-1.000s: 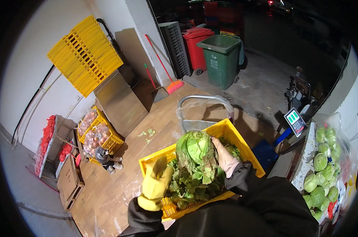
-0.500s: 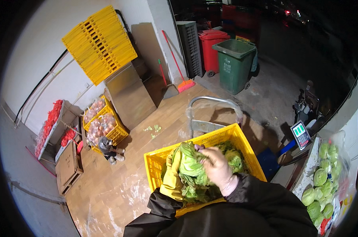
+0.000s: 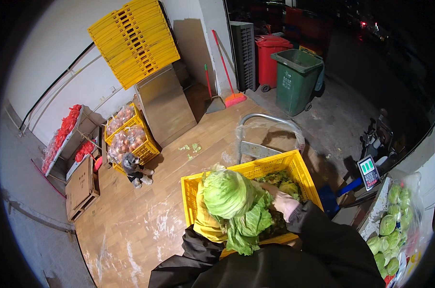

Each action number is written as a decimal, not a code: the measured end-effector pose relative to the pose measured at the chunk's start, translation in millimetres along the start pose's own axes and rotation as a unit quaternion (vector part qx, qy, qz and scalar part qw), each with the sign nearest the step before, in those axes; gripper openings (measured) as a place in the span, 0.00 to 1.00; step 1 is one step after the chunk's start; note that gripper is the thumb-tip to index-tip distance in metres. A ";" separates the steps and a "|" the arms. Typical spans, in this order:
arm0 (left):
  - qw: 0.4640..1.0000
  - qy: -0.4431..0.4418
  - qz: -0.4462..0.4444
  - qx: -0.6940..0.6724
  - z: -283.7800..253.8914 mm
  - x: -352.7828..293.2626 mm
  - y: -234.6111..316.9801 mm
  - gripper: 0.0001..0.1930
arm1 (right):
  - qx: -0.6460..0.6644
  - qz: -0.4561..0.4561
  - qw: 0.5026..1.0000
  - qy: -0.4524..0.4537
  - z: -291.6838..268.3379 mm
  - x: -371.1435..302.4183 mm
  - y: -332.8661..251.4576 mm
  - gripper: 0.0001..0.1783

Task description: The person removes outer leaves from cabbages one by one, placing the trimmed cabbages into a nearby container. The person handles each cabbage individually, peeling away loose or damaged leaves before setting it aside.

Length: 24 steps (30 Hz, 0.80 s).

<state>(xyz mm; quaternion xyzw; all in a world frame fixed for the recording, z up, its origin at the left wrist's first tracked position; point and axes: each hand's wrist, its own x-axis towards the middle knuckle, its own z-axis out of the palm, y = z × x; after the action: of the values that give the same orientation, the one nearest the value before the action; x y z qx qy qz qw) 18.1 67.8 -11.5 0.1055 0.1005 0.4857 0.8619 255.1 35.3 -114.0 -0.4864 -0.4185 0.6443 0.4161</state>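
Note:
A pale green head of lettuce (image 3: 228, 193) is held up over a yellow plastic crate (image 3: 305, 180), some outer leaves hanging from its lower right side. My left hand (image 3: 208, 222), in a yellow glove, closes around the lettuce from the left and below; most of its fingers are behind the head. Bare and on the right, my right hand (image 3: 283, 201) is at the loose outer leaves (image 3: 250, 225), which hide its fingertips. Darker, wilted leaves (image 3: 281, 181) lie inside the crate.
A metal hand-truck handle (image 3: 270, 118) stands beyond the crate. A small grey dog (image 3: 134, 169) is near yellow crates of bagged produce (image 3: 127, 141) at left. Leaf scraps (image 3: 193, 150) lie on the floor. A scale display (image 3: 368, 172) and wrapped green heads (image 3: 388, 224) are at right.
The lettuce has turned, showing its smooth, rounded side on top. My right hand has moved from above the leaves to low on its right side. The view has shifted slightly.

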 end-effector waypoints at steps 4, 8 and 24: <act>0.999 0.017 -0.003 0.043 -9.7 -6.5 -1.5 0.27 | -0.058 -0.261 0.959 0.093 22.7 -34.8 -42.8 0.45; 0.669 -0.103 0.213 0.704 -49.3 4.8 -10.7 0.28 | -0.237 -0.332 0.909 0.083 59.7 -31.9 -91.1 0.61; 0.704 0.170 0.025 0.690 -55.0 7.4 2.4 0.11 | 0.426 -0.134 0.893 0.051 35.7 -32.9 -52.2 0.38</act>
<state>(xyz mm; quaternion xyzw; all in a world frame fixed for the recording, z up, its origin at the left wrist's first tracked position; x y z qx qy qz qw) 4.7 80.0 -64.0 0.5887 0.5493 0.3122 0.5042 232.9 15.3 -49.3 -0.2341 -0.1429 0.6735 0.6864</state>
